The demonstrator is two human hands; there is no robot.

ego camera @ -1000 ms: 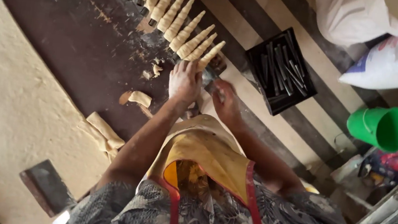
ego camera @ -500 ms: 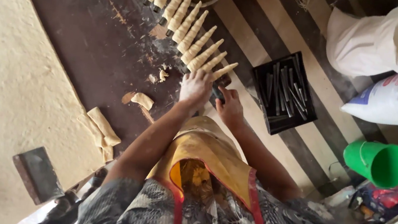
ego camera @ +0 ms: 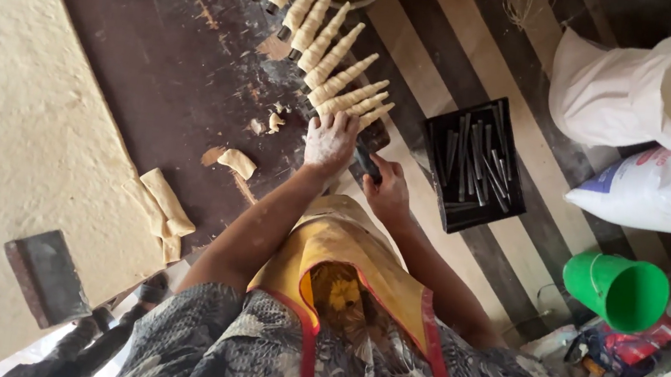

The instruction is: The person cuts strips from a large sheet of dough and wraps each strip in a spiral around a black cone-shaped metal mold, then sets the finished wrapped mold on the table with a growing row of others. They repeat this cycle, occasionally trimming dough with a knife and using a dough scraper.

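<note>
My left hand (ego camera: 330, 141), dusted with flour, lies palm down on the dark worktop (ego camera: 171, 66) with its fingertips at the last of a row of dough-wrapped cones (ego camera: 340, 78). Its fingers are spread and hold nothing. Just beside it, my right hand (ego camera: 388, 192) grips a dark metal cone mould (ego camera: 366, 163), its tip pointing toward the left hand. The row of several pale cones runs diagonally up to the top edge of the frame.
A black tray of metal moulds (ego camera: 475, 163) sits right of my hands on a striped surface. A large rolled dough sheet (ego camera: 10, 131) covers the left, with cut dough strips (ego camera: 167, 204), a scrap (ego camera: 236, 161) and a dark cleaver blade (ego camera: 47, 277). Green bucket (ego camera: 617, 291) and white sacks (ego camera: 664, 84) stand at the right.
The view has swung, so the row of cones and the tray now sit lower and further right. My hands stay together at the near end of the row, the left one now flat.
</note>
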